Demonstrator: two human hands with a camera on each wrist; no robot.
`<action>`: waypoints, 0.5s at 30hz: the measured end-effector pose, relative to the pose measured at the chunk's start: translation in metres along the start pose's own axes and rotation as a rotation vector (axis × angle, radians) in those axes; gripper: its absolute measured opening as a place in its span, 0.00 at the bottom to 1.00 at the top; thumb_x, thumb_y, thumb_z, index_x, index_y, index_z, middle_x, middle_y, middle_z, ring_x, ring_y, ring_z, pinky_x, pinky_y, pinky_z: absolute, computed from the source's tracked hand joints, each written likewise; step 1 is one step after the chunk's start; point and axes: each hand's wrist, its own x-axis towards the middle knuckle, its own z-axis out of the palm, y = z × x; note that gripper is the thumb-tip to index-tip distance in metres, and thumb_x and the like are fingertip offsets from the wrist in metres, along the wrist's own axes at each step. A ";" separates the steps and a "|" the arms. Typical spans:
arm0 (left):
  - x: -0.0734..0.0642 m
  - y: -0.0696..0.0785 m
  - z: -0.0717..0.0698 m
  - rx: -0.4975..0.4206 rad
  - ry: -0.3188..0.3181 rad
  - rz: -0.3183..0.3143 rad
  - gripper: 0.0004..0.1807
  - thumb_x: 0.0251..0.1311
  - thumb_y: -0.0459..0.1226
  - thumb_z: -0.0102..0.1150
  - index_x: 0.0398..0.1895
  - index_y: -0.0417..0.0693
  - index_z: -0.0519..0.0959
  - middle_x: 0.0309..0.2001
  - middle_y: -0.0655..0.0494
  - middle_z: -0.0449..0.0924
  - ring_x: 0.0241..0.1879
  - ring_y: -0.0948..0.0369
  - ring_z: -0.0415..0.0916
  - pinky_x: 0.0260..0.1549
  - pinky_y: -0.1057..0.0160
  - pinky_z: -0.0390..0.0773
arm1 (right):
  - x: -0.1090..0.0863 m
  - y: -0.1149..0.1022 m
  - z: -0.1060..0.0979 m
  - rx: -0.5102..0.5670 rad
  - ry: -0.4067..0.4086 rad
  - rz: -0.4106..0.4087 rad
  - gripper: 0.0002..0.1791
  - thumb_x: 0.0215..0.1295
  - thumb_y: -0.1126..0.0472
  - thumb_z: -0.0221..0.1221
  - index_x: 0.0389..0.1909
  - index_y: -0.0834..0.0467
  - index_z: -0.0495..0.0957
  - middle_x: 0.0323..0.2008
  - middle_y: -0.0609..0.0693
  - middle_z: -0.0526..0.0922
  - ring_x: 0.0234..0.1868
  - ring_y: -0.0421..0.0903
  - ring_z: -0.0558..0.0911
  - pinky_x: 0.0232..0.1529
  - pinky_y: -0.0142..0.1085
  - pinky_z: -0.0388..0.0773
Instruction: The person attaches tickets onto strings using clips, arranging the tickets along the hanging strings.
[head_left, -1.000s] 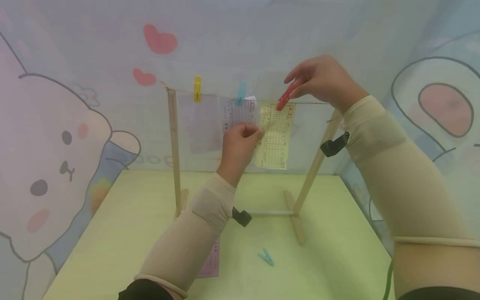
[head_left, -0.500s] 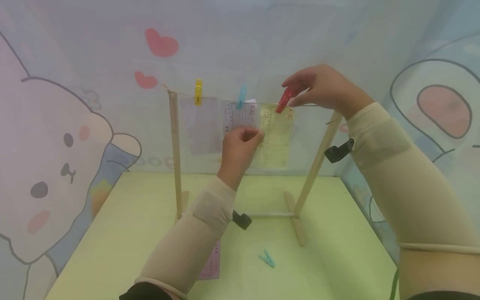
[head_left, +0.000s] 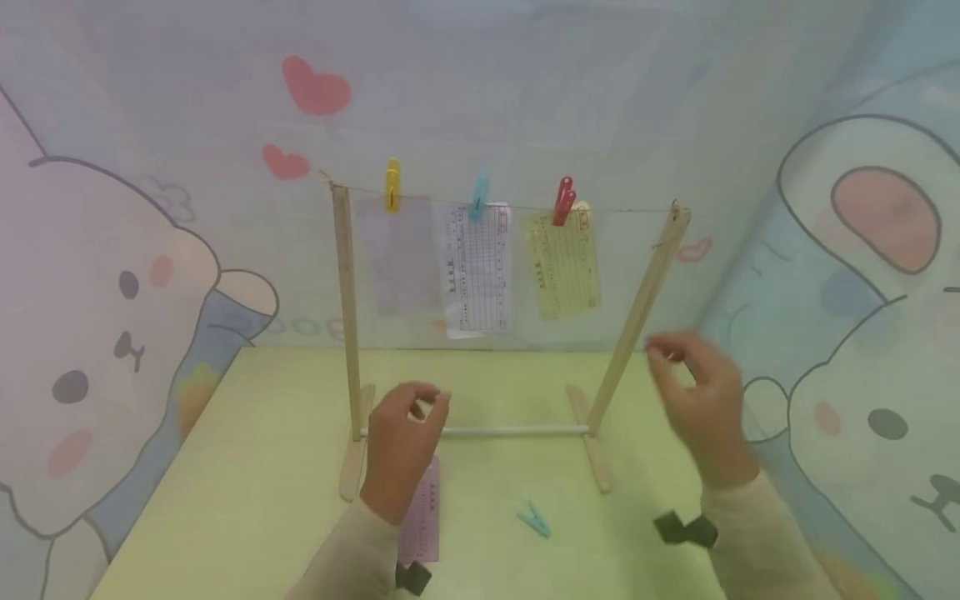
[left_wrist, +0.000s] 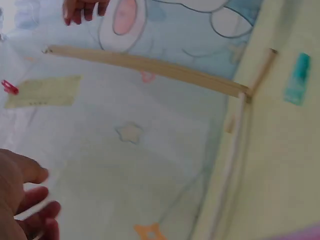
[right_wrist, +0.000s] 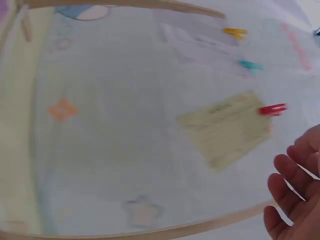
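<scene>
both hands, the left hand (head_left: 401,446) and the right hand (head_left: 701,392), are held empty with loosely bent fingers above the table (head_left: 247,467), while the yellow slip (head_left: 566,262) is hung on the string under the red peg (head_left: 562,200).

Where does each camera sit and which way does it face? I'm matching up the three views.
Head: looks forward and down at the wooden rack; left hand and right hand show.
Left wrist: looks along the rack; left fingers, the far right hand.
Right wrist: faces the hung papers; right fingers.
All share the red clothespin on the yellow paper.
</scene>
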 end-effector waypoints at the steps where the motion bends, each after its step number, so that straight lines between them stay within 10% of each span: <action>1: -0.015 -0.015 -0.002 0.069 -0.045 -0.059 0.12 0.63 0.43 0.72 0.44 0.47 0.85 0.42 0.55 0.86 0.39 0.56 0.79 0.37 0.55 0.81 | -0.031 0.007 0.008 -0.020 -0.086 0.057 0.07 0.59 0.76 0.65 0.38 0.66 0.85 0.33 0.53 0.86 0.35 0.36 0.79 0.39 0.29 0.75; 8: -0.077 -0.083 -0.003 0.474 -0.378 -0.368 0.50 0.46 0.53 0.79 0.70 0.39 0.70 0.46 0.38 0.73 0.43 0.43 0.68 0.32 0.49 0.72 | -0.187 0.026 0.074 -0.179 -0.768 0.585 0.29 0.60 0.49 0.74 0.58 0.60 0.81 0.47 0.49 0.82 0.43 0.43 0.78 0.44 0.40 0.80; 15: -0.091 -0.095 0.004 0.488 -0.400 -0.331 0.61 0.33 0.49 0.87 0.75 0.41 0.66 0.46 0.37 0.71 0.40 0.45 0.69 0.32 0.47 0.75 | -0.226 0.031 0.108 -0.168 -0.770 0.656 0.29 0.55 0.44 0.75 0.54 0.55 0.84 0.43 0.41 0.79 0.40 0.41 0.73 0.43 0.41 0.69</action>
